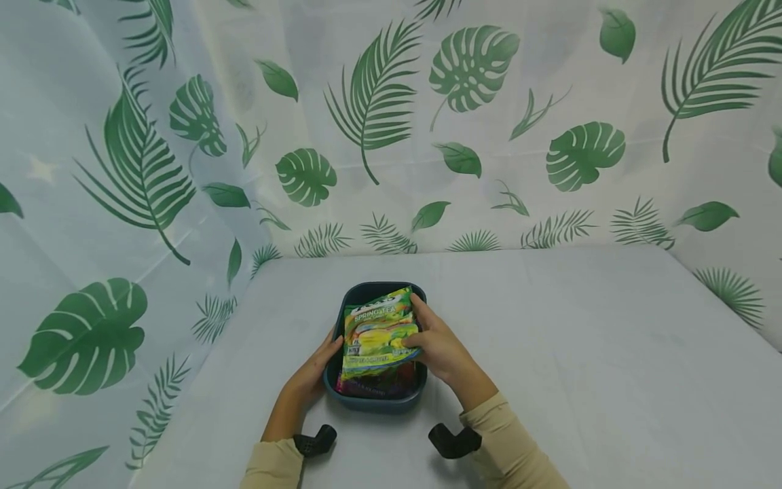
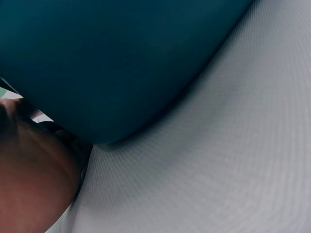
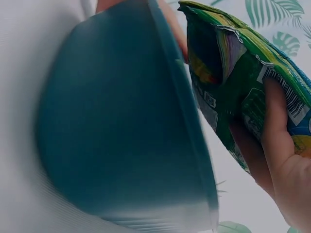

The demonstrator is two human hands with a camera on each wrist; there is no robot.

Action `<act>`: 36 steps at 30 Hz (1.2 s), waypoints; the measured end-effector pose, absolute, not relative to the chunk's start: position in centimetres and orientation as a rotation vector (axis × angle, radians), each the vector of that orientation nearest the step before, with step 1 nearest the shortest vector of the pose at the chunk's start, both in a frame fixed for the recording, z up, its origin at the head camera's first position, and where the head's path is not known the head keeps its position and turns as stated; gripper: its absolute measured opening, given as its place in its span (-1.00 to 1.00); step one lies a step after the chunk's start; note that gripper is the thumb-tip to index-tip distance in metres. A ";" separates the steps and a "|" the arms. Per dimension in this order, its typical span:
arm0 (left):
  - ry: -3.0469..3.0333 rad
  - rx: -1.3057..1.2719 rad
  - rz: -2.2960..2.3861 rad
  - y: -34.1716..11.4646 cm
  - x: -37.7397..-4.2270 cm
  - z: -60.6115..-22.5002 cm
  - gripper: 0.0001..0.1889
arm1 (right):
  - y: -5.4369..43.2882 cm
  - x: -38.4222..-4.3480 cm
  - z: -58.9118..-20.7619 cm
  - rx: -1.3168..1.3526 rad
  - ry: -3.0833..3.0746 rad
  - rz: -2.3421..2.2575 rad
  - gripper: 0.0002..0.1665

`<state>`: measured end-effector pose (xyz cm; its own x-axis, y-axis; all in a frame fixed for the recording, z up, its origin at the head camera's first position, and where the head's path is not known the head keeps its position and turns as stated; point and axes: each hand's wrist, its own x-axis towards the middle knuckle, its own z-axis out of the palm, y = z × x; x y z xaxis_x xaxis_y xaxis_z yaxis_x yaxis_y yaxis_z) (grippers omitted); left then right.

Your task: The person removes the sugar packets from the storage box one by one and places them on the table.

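My right hand grips a green and yellow packet printed "SPRING TEA", its thumb across the front and its fingers behind. The packet is tilted over a dark teal plastic bin and overlaps its opening in the head view. In the right wrist view, the packet shows its barcode side, beyond the bin's rim. My left hand holds the bin's left side, thumb at the rim, other fingers mostly hidden. A dark red and purple packet lies inside the bin, partly covered by the green one.
The bin stands on a table covered with a white cloth. Leaf-printed curtains rise behind the table and along its left side. Black wrist mounts sit at both sleeve cuffs, near the bin's front.
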<state>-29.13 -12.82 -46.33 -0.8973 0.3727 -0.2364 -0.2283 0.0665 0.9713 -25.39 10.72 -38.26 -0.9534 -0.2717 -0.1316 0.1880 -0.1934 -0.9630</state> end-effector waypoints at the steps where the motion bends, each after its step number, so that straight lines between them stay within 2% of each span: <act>1: 1.924 0.149 1.887 -12.8 -29.1 -46.3 -0.22 | 10.8 -25.4 -38.2 -0.104 1.770 -2.221 0.03; 18: 1.940 0.168 1.891 -12.8 -29.3 -46.7 -0.21 | 12.9 -25.3 -36.9 -0.203 1.699 -2.311 0.06; 36: 1.955 0.219 1.884 -12.9 -29.4 -46.9 -0.27 | 16.7 -25.8 -35.9 -0.198 1.633 -2.469 -0.01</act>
<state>-29.42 -12.86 -46.88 -0.9018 0.3907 -0.1844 -0.1699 0.0718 0.9828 -25.76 16.70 -35.86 -0.9759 -0.2177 0.0145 0.0718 -0.3834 -0.9208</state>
